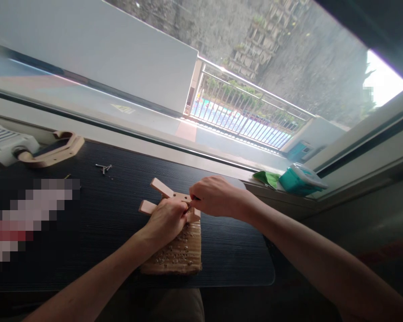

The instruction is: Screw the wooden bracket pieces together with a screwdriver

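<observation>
My left hand (169,217) is closed on a small light-wood piece with protruding arms (163,187), pressing it down onto a corrugated cardboard block (174,259). Many holes mark the block's top, with small shiny bits over it. My right hand (211,196) is a fist around a thin tool (189,208) whose dark end shows at the fingers; it may be a screwdriver or an awl. Its slim shaft points down-left toward the wood beside my left fingertips. The tip is hidden between the hands.
A dark table (235,255) carries several loose screws or nails (104,168). At the left are a curved wooden frame (55,154) and a white slatted device (6,143). A teal container (300,179) and a green cloth (267,178) lie by the window. A blurred patch hides the lower left.
</observation>
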{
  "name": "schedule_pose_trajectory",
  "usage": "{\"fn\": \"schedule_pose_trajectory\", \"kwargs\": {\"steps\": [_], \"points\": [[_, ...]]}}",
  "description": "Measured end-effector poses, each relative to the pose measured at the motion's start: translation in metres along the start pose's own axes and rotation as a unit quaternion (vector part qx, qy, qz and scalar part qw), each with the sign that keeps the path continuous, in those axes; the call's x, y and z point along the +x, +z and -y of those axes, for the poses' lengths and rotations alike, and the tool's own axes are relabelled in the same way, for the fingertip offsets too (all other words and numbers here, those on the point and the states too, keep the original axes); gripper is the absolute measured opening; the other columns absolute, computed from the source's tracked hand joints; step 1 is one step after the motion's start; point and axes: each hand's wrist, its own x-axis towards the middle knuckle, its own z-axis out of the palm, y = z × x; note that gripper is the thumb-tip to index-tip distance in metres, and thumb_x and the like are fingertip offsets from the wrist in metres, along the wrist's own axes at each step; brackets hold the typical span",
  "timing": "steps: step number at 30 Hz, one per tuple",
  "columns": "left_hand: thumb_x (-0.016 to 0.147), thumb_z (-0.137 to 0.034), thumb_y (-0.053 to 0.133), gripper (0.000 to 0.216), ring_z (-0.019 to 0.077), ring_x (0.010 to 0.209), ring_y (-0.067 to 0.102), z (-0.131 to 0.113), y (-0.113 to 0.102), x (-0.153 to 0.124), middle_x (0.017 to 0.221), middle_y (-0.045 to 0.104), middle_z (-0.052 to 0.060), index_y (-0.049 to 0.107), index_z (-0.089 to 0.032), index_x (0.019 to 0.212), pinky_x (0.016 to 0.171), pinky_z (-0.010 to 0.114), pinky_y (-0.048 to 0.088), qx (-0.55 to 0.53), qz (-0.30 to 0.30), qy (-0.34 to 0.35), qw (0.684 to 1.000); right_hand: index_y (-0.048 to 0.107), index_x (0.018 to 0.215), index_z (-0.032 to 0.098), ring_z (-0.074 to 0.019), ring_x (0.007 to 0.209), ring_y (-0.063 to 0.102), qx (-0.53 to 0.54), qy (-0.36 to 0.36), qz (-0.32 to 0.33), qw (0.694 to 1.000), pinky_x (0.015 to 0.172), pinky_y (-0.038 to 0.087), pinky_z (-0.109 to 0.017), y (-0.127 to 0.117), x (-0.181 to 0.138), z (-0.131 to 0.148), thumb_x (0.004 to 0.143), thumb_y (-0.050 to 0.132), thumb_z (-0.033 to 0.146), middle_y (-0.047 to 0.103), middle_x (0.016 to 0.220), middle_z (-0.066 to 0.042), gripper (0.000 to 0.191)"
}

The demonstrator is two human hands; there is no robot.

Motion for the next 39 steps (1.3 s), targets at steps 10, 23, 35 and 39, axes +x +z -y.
{"fn": "schedule_pose_trajectory", "kwargs": {"steps": [10, 23, 35, 39], "points": [[0.077, -0.009, 0.051, 0.017, 0.0200, 0.072, 0.062, 0.000, 0.000, -0.003, 0.074, 0.065, 0.005, 0.060, -0.018, 0.065, 0.068, 0.029, 0.043, -0.008, -0.026, 0.027, 0.999, 0.068, 0.087, 0.017, -0.0179, 0.080, 0.063, 0.002, -0.058, -0.026, 0.998, 0.057, 0.032, -0.026, -0.006, -0.011, 0.001, 0.083, 0.052, 0.014, 0.070, 0.088, -0.006, 0.017], [0.077, -0.010, 0.051, 0.015, 0.0217, 0.080, 0.063, 0.000, 0.001, -0.001, 0.081, 0.067, 0.006, 0.060, -0.018, 0.067, 0.073, 0.031, 0.044, -0.009, -0.010, 0.019, 1.000, 0.068, 0.089, 0.014, -0.0193, 0.081, 0.065, 0.012, -0.020, -0.004, 1.000, 0.058, 0.033, -0.027, -0.003, -0.001, 0.002, 0.090, 0.047, 0.022, 0.071, 0.086, -0.009, 0.023], [0.079, -0.009, 0.050, 0.015, 0.0190, 0.076, 0.062, -0.002, -0.006, -0.001, 0.078, 0.066, 0.004, 0.061, -0.018, 0.073, 0.070, 0.029, 0.045, -0.027, 0.011, 0.038, 0.999, 0.068, 0.087, 0.019, -0.0175, 0.082, 0.063, 0.031, -0.028, 0.001, 0.999, 0.061, 0.033, -0.025, -0.007, -0.015, 0.000, 0.082, 0.048, 0.016, 0.070, 0.087, -0.006, 0.021], [0.077, -0.013, 0.055, 0.026, 0.0242, 0.099, 0.059, 0.006, -0.020, -0.017, 0.100, 0.066, 0.005, 0.063, -0.021, 0.100, 0.089, 0.039, 0.043, 0.016, -0.062, 0.076, 0.995, 0.068, 0.087, 0.018, -0.0172, 0.081, 0.063, 0.041, -0.037, -0.018, 0.998, 0.060, 0.033, -0.025, 0.003, -0.009, -0.001, 0.082, 0.049, 0.016, 0.070, 0.086, -0.006, 0.020]]}}
